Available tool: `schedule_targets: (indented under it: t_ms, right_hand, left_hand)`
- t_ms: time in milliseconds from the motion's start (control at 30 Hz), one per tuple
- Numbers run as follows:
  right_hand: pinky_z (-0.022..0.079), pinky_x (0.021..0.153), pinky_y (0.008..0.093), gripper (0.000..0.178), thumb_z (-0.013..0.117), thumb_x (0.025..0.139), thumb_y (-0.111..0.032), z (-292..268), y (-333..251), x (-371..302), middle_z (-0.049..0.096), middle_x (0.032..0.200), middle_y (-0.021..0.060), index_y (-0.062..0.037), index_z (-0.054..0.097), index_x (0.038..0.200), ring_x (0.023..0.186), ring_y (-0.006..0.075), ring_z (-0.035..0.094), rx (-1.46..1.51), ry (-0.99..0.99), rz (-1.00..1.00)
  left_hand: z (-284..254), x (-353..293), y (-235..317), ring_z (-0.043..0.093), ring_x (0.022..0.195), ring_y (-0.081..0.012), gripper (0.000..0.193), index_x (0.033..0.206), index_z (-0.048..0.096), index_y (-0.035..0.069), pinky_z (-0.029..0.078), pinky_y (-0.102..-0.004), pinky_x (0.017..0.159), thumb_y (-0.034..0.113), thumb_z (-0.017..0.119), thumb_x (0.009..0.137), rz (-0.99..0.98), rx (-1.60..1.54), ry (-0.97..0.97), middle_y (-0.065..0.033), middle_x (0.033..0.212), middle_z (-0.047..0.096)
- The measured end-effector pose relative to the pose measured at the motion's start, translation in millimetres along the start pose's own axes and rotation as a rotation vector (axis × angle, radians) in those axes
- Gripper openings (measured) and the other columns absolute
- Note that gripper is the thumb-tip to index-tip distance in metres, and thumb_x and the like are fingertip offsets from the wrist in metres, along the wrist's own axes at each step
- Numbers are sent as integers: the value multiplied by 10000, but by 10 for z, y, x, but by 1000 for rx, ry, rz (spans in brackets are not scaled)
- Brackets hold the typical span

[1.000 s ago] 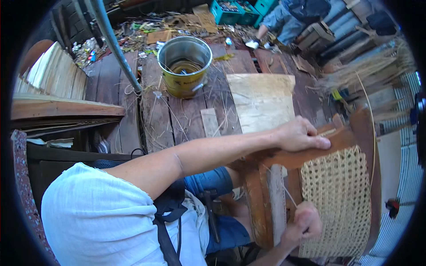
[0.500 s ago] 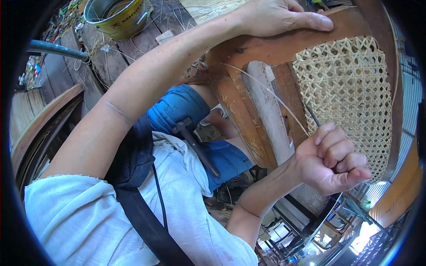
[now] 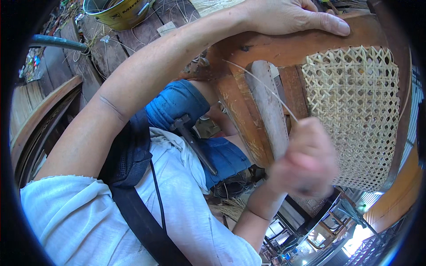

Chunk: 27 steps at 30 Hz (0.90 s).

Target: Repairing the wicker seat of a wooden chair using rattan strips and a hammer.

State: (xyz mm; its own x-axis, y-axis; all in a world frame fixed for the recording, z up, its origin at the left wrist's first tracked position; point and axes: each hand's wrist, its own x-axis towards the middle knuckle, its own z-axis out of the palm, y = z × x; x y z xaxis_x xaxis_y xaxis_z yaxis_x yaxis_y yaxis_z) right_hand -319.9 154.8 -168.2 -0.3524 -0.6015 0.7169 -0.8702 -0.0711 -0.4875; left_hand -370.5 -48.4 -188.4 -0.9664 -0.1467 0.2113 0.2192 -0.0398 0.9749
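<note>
My left hand (image 3: 295,20) grips the top edge of a brown wooden chair frame (image 3: 275,46), its thumb stretched along the wood and its other fingers mostly hidden. The frame holds a panel of pale woven cane (image 3: 355,115) with open holes. My right hand (image 3: 306,162) is a closed fist, smeared by motion, in front of the panel's lower left. A thin pale cane strand (image 3: 262,84) runs from the frame down to the fist's top; whether the fingers hold it is unclear. A grey wooden slat (image 3: 268,106) lies left of the panel.
A dark hammer (image 3: 195,144) rests across my lap on blue shorts (image 3: 177,102). A yellow bucket (image 3: 120,15) stands on the plank floor (image 3: 104,53) at upper left. Beside a green pole (image 3: 60,41) are loose strands. A curved wooden piece (image 3: 44,113) leans at the left edge.
My right fist has moved left and is blurred; the thin dark shaft that stuck out of it no longer shows. The frame and panel have shifted slightly down and right in view, the left hand along with them.
</note>
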Motion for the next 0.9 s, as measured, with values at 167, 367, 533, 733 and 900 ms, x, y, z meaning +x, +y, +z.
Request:
schedule_targets:
  t_ms: [167,367,533,733,900]
  right_hand:
    - [290,453,309,372,619,921,-146,45,-27,28,439,542,57,-25,444,616,463,189,402,-150,-239,-19]
    - [307,463,325,370,609,900,-104,-69,60,26,414,540,43,-46,389,608,463,188,386,-87,-192,41]
    - [339,464,307,226,557,873,-75,6,139,56,412,545,57,-58,463,669,475,206,395,-584,-285,-219]
    - [348,502,289,399,451,1003,-198,54,-254,57,340,502,4,-136,373,617,452,138,330,-237,180,168]
    - [275,458,285,460,324,1072,-349,-290,-77,161,247,487,-39,-167,271,653,425,95,199,466,392,254]
  left_hand:
    - [-21,5,-8,631,650,-115,579,867,765,8,501,-281,612,574,650,888,-6,-7,22,-75,695,695]
    - [44,-14,-25,621,636,-107,552,848,763,10,496,-280,601,547,647,903,31,-50,13,-67,684,693]
    - [30,11,-67,617,631,-110,555,818,757,7,493,-279,599,545,649,902,57,4,20,-59,669,683]
    - [286,-30,219,647,644,-146,604,804,745,-17,497,-309,596,574,649,882,-155,521,340,-124,690,698]
    - [39,110,-245,624,588,-169,628,739,725,-29,490,-343,575,581,659,869,115,36,89,-140,620,664]
